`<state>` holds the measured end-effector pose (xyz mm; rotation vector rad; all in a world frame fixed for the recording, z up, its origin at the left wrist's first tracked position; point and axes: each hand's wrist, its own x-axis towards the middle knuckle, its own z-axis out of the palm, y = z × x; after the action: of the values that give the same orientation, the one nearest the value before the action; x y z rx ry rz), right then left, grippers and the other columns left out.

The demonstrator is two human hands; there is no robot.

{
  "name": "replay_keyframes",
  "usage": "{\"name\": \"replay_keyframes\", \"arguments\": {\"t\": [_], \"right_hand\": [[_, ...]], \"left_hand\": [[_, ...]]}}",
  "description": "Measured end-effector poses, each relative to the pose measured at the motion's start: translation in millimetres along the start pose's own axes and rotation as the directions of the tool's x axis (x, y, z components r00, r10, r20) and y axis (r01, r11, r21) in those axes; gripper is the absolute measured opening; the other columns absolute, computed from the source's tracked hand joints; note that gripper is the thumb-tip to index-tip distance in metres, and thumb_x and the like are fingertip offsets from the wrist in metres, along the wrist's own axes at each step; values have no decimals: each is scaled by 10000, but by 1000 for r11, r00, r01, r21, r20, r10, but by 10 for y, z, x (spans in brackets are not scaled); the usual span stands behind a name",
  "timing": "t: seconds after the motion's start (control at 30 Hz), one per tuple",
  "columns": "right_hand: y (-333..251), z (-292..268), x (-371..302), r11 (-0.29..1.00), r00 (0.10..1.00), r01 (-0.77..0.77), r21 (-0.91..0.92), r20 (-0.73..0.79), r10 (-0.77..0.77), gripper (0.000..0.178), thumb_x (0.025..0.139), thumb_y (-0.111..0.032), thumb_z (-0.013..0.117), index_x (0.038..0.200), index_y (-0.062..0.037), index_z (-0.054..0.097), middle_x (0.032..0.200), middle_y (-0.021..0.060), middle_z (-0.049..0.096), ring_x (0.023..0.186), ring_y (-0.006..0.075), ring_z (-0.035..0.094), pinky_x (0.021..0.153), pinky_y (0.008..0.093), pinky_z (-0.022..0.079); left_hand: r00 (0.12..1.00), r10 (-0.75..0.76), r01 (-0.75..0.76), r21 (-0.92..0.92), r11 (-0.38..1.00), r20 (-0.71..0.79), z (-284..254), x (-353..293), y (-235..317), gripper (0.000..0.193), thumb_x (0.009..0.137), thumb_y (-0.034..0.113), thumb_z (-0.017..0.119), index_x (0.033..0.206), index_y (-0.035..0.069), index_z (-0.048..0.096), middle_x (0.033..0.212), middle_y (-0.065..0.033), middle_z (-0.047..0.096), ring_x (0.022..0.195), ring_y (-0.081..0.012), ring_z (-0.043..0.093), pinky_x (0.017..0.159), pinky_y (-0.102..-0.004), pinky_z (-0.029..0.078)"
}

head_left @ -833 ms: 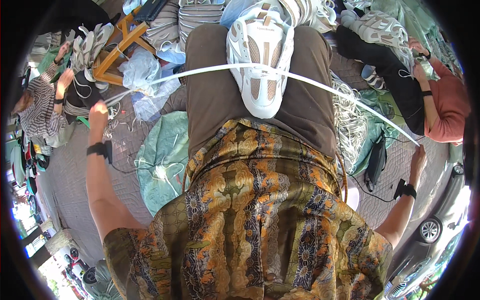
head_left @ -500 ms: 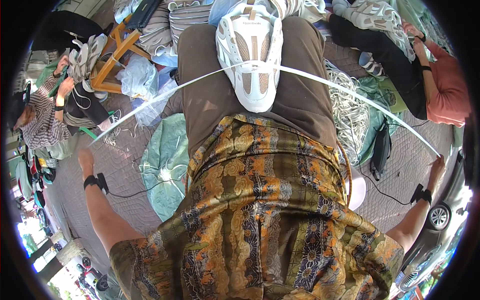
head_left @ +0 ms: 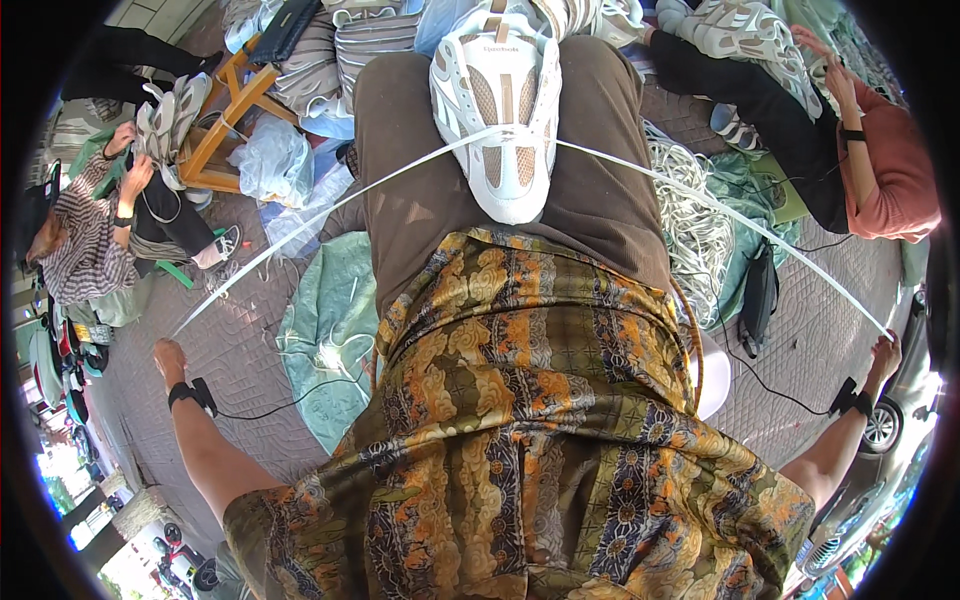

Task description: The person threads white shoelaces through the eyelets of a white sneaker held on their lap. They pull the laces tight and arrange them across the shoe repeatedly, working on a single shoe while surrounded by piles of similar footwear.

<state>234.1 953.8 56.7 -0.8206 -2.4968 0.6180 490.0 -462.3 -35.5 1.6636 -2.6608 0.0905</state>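
A white and tan sneaker [head_left: 505, 190] rests on my lap between my knees, its toe toward me. A long white shoelace [head_left: 330, 208] runs through its lowest eyelets and stretches out to both sides. At the far left, my left hand [head_left: 170, 360] is closed on one end of the lace. Out to the right, my right hand [head_left: 885, 352] pinches the other end. Both arms are spread wide, and the lace halves look taut and about equally long. The laced part crosses over the tongue just above the toe cap; the upper eyelets hold no lace.
Loose white laces [head_left: 690, 230] lie heaped right of my knees on green plastic. A green plastic sheet [head_left: 325, 330] spreads at left. Beyond it stands a wooden stool [head_left: 225, 130]. Two people handle shoes, one on each side. A black pouch [head_left: 760, 300] lies at right.
Both my hands have moved slightly lower and outward, drawing the lace ends with them. The sneaker stays in place on my lap. The person on the right has raised their hands a little.
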Motion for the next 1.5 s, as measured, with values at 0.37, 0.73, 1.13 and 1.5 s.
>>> {"name": "replay_keyframes", "arguments": {"t": [0.37,0.73,1.13,1.5], "right_hand": [[-3596,2408,-2365,598,564,19,801,486,-668,177,896,-86,558,1060,-21,566,875,75,652,818,159,658,702,268,526],[-4916,3278,-3334,557,410,-30,830,518,-750,57,900,-98,610,892,-42,617,782,2,597,702,86,501,631,238,423],[-5048,3368,-3344,519,363,383,764,392,-845,121,887,-90,658,862,-24,560,758,17,595,690,85,529,625,267,465],[-5051,3260,-3375,175,156,801,573,83,-984,162,739,55,598,853,-43,536,778,113,589,723,317,592,658,377,472]], "left_hand": [[970,147,-211,366,906,196,368,-123,-328,235,892,89,470,919,-73,637,805,-294,656,631,-383,678,569,-462,561],[972,203,-218,132,967,117,1133,-619,-408,196,869,74,500,780,-23,645,694,-237,641,563,-341,662,512,-424,537],[903,428,-320,-722,613,-37,527,-1406,2300,92,871,43,557,919,42,635,731,-65,634,638,-96,603,575,-244,500],[548,715,-606,-796,-19,-434,-547,-2776,4600,111,882,8,607,979,8,659,823,-56,681,737,-102,640,674,-243,507]]}}
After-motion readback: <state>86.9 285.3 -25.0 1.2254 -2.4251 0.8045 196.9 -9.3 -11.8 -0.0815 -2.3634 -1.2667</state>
